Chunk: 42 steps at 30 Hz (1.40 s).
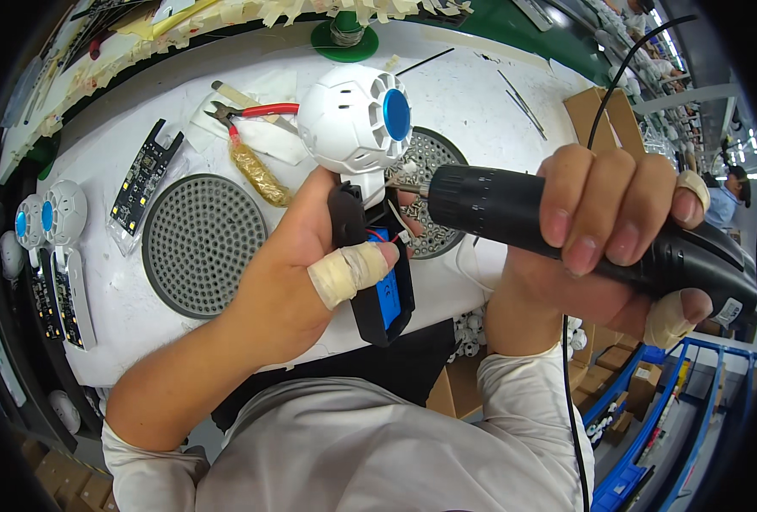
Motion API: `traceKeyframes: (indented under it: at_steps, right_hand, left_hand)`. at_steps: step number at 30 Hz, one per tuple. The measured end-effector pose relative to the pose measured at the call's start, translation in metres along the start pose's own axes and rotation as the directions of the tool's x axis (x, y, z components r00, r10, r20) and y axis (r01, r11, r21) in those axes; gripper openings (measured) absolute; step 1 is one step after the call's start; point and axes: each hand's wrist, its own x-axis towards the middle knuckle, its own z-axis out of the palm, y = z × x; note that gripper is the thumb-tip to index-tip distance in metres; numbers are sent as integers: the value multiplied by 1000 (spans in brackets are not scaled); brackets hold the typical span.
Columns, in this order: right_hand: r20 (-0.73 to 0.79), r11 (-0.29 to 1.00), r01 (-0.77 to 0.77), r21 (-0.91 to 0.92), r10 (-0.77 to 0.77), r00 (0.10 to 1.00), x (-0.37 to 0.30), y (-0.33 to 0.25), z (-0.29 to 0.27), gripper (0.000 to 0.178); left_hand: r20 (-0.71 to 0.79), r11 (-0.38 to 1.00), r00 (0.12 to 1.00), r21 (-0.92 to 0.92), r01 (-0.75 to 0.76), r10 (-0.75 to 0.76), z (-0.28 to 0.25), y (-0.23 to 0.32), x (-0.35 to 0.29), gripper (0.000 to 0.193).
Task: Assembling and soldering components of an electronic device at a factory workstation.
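Note:
My left hand (285, 273), its thumb wrapped in cream tape, grips a handheld device by its neck. The device has a round white head (340, 119) with a blue disc facing right. Below the neck hangs its open black housing (382, 328), where a blue battery (388, 294) and thin wires show. In my right hand (596, 213), also with taped fingers, lies a black electric screwdriver (494, 205), pointing left. Its bit reaches the device's neck; whether it sits in a screw, I cannot tell. The left fingertips behind the device are mostly hidden.
A round grey dish with many holes (203, 247) lies left, and another dish holding small metal parts (438, 158) is behind the device. Red-handled cutters (267, 109), a circuit board (146, 177) and similar white-headed units (64, 213) lie about. A black cable (605, 102) hangs at right.

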Motion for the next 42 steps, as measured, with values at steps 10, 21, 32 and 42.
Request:
traceKeyframes:
  at_steps: [10,21,32,42]
  right_hand:
    - [29,998,-69,13,68,997,5,-4,-3,52]
    - [-227,980,25,-199,-71,971,10,-6,-33,47]
    - [-334,907,-151,-393,12,942,8,16,-36,37]
    - [-338,927,-121,-356,-7,941,8,24,-35,35]
  left_hand:
    - [17,1000,1000,13,7,-7,-1,2,0,68]
    - [-29,999,999,-42,-19,18,-4,10,0,61]
    - [-9,999,1000,-50,2,-2,-7,7,2,59]
    - [-56,999,998,26,-33,34,-3,5,1,63]
